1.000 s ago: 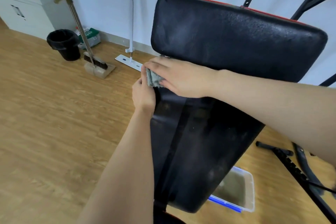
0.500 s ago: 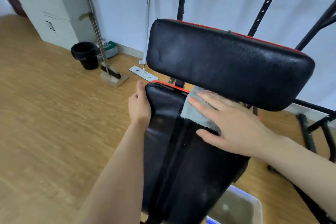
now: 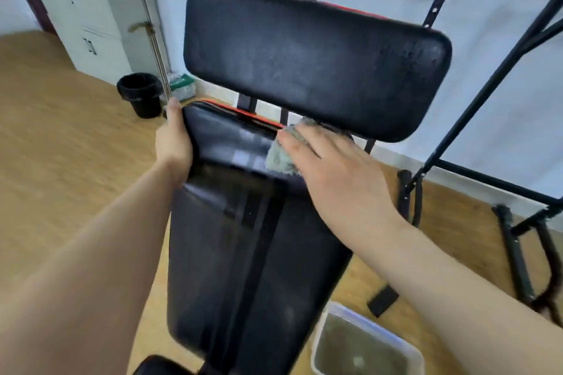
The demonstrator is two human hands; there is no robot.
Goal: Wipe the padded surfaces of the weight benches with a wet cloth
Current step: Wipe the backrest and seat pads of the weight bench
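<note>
Head view: long black padded bench surface [image 3: 243, 253] has a wet sheen only at its 12 o'clock end. Lower stretch looks dull, black upper back pad [image 3: 304, 55] unclear; judged early. Left hand [image 3: 173, 143] grips the 10 o'clock edge. Right hand [image 3: 335, 173], fingers straight and close together, presses the grey-green wet cloth [image 3: 278, 158] at 12 o'clock.

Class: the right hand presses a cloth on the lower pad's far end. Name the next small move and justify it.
Probably sweep the cloth toward the person along the lower pad: the right hand lies flat on it at the far right corner, the left hand grips the left edge, and most of the pad lies nearer.
</note>
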